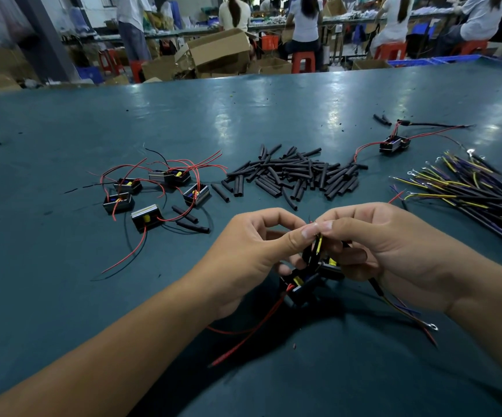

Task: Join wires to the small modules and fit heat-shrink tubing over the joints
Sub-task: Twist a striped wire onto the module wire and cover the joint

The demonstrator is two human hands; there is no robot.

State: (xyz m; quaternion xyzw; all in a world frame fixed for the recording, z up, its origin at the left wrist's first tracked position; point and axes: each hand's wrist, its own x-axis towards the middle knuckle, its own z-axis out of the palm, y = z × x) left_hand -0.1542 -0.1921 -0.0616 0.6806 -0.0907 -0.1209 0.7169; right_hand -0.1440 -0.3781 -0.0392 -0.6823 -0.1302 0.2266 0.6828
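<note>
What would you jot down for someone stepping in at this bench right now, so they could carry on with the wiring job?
Left hand and right hand: both pinch wire ends together above the small black module with the yellow part, held just over the green table.
Supplies: pile of short black heat-shrink tubes at centre; five loose black modules with red wires on the left; bundle of yellow and purple ring-terminal wires on the right.
Done: one wired module lies at far right.
Left: finish this joint, sleeve it, then do the five loose modules.
</note>
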